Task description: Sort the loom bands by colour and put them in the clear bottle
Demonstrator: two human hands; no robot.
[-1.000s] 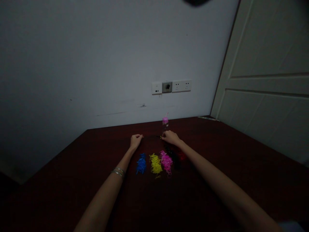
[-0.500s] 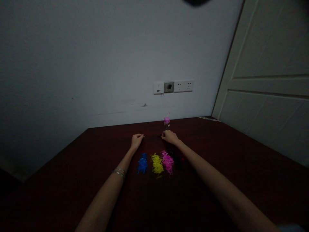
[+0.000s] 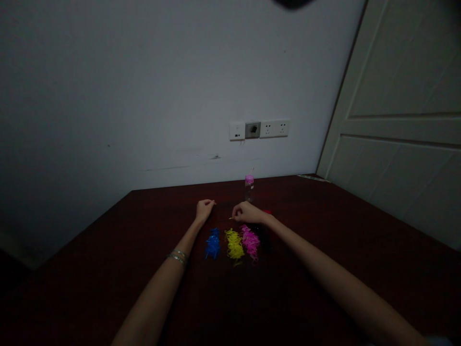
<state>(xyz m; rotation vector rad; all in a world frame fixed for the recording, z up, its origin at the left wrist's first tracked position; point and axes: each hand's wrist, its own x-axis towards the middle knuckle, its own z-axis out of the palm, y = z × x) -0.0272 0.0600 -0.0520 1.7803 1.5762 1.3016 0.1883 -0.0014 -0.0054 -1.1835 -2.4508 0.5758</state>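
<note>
My left hand [image 3: 204,210] rests on the table behind a pile of blue rubber bands [image 3: 213,243], fingers pressed together; whatever they hold is too small and dark to make out. Just behind the yellow rubber bands [image 3: 235,244] and the pink rubber bands [image 3: 250,241], my right hand [image 3: 247,212] is closed in a pinch, pointing left. A small pale tip shows at its fingertips, too small to name. Dark pieces [image 3: 264,236] lie right of the pink pile, partly under my right wrist.
A clear bottle [image 3: 249,191] with a pink cap stands behind my right hand. Something red [image 3: 267,212] shows beyond my right wrist. The dark red table [image 3: 144,216] meets a wall with power sockets [image 3: 274,128], and a pale panelled door [image 3: 396,158] is at right.
My right hand has moved toward me and slightly left, from in front of the bottle to just behind the yellow and pink piles. My left hand has stayed in place.
</note>
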